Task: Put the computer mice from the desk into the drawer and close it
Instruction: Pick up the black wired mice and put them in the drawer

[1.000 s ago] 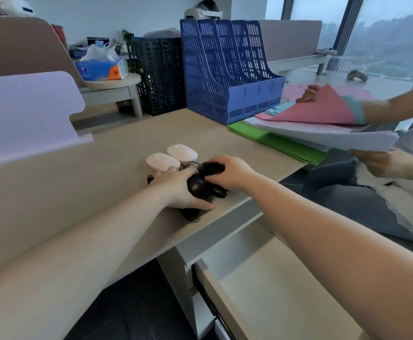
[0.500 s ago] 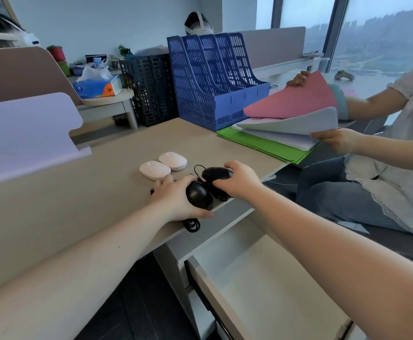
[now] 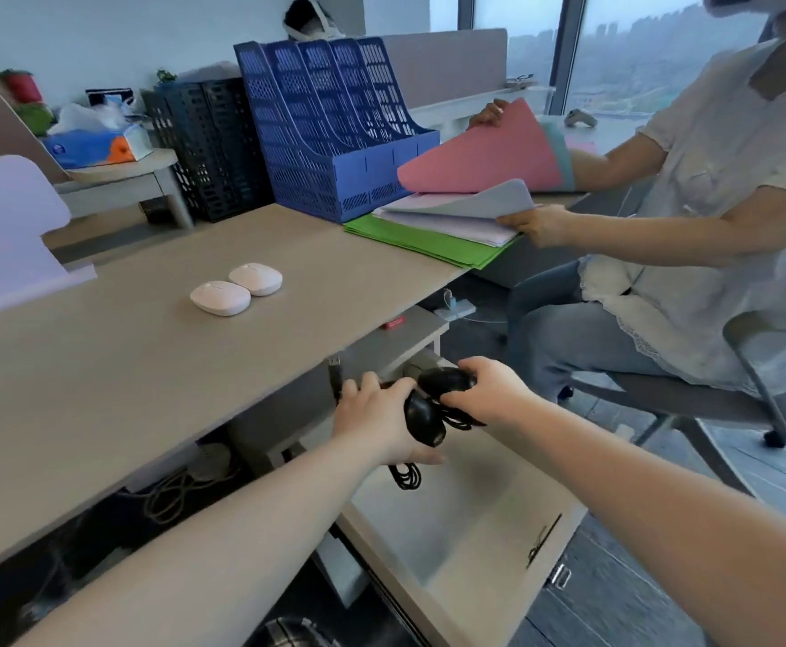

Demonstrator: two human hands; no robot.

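My left hand (image 3: 375, 420) grips a black wired mouse (image 3: 424, 417), whose coiled cable (image 3: 405, 476) dangles below. A second black mouse (image 3: 445, 380) is in my right hand (image 3: 491, 389). Both hands hover over the back of the open drawer (image 3: 466, 530), below the desk edge. Two white mice (image 3: 220, 297) (image 3: 256, 279) lie side by side on the beige desk (image 3: 102, 357), apart from my hands.
A blue file rack (image 3: 335, 128) and a black one (image 3: 209, 147) stand at the desk's back. To the right a seated person (image 3: 708, 217) leafs through pink, white and green paper sheets (image 3: 452, 226). A tissue box (image 3: 97, 147) sits on a small table at the left.
Both hands lifted the black mice off the desk and carried them down over the open drawer. The white mice stayed put.
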